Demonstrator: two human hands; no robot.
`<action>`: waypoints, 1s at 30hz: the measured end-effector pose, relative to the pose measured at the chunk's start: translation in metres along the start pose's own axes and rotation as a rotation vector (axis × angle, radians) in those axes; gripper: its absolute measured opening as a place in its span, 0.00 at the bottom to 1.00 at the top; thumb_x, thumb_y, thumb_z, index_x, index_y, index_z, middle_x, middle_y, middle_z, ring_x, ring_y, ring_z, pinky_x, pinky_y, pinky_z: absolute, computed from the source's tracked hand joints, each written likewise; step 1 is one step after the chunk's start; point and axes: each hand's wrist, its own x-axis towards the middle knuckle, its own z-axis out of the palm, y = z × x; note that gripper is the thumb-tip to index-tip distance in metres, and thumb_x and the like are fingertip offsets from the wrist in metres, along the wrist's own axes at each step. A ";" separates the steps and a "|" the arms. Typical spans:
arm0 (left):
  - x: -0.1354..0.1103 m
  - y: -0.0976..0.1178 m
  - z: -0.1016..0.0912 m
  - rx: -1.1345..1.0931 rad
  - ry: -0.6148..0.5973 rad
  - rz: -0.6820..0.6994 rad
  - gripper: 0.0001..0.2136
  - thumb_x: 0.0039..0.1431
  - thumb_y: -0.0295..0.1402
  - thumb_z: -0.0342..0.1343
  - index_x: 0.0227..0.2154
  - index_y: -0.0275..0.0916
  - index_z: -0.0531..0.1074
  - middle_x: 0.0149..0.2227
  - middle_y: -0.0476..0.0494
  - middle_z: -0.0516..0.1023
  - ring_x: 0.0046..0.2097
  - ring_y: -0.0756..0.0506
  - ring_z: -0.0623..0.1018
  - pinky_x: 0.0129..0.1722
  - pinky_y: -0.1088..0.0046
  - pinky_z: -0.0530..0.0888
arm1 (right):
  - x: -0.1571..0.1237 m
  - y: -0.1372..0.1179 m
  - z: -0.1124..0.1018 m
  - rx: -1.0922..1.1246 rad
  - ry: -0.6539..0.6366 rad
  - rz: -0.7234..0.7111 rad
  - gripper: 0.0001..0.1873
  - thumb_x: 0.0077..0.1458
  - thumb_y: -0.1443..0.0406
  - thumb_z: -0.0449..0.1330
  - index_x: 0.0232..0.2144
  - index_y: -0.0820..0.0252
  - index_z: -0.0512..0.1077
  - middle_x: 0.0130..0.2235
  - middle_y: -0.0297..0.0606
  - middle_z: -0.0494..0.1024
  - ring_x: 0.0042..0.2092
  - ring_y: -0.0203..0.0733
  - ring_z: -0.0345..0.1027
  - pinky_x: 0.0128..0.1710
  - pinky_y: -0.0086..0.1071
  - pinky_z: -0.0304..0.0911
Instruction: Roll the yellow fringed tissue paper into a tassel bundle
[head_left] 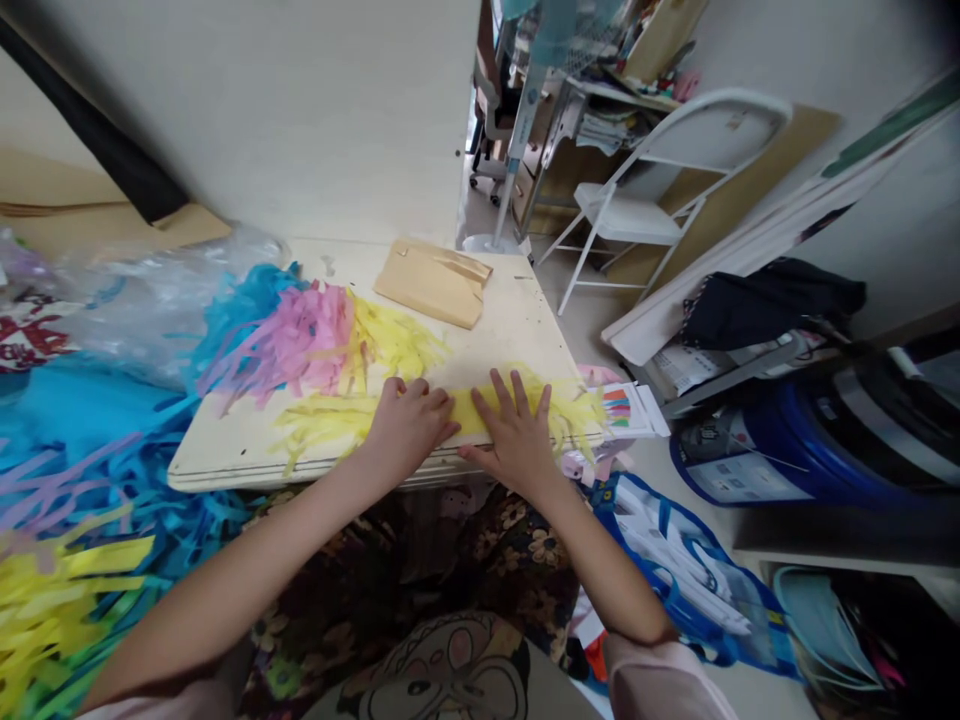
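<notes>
Both forearms ran fwd & angled in over the worktop [517,310]. My L hand [409,425] was down on the yellow fringed strip [466,412], fingers bent, thumb out to the R; couldn't tell if that grip pinched any paper. My R hand [517,440] was palm down on the same strip, fingers spread, so that grip was wide. The strip lay along the near edge, fringe showing past both hands. Containers: a tan paper packet [427,282] beyond my hands, contents hidden; on the floor to my R, a blue-trimmed bag [776,635] w/ white things in it; past that, a blue tub [832,465], couldn't see what's inside.
</notes>
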 end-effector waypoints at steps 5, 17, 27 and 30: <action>0.000 -0.001 0.002 -0.024 -0.015 -0.020 0.10 0.53 0.36 0.44 0.32 0.39 0.69 0.32 0.44 0.74 0.37 0.42 0.68 0.32 0.63 0.57 | -0.003 0.014 0.002 -0.039 0.007 0.075 0.41 0.40 0.41 0.45 0.52 0.59 0.53 0.58 0.46 0.45 0.58 0.53 0.28 0.49 0.58 0.22; -0.013 0.064 -0.025 0.006 0.208 -0.126 0.17 0.54 0.24 0.36 0.45 0.28 0.62 0.47 0.33 0.66 0.48 0.42 0.65 0.48 0.63 0.57 | -0.004 0.020 0.005 -0.089 -0.004 0.066 0.33 0.44 0.52 0.50 0.52 0.60 0.53 0.58 0.47 0.43 0.58 0.56 0.26 0.48 0.60 0.24; 0.006 0.074 0.028 -0.281 0.011 -0.175 0.40 0.45 0.56 0.36 0.50 0.22 0.53 0.53 0.25 0.54 0.56 0.37 0.54 0.52 0.59 0.54 | -0.001 0.024 0.004 -0.137 -0.058 0.045 0.25 0.49 0.62 0.48 0.51 0.59 0.54 0.58 0.44 0.44 0.58 0.56 0.27 0.48 0.62 0.26; -0.005 0.061 0.028 -0.227 0.000 -0.213 0.39 0.46 0.55 0.37 0.50 0.23 0.54 0.54 0.25 0.53 0.56 0.37 0.53 0.52 0.61 0.54 | -0.002 0.022 -0.003 -0.132 -0.106 0.020 0.36 0.40 0.56 0.55 0.52 0.63 0.52 0.58 0.48 0.41 0.57 0.59 0.25 0.47 0.62 0.23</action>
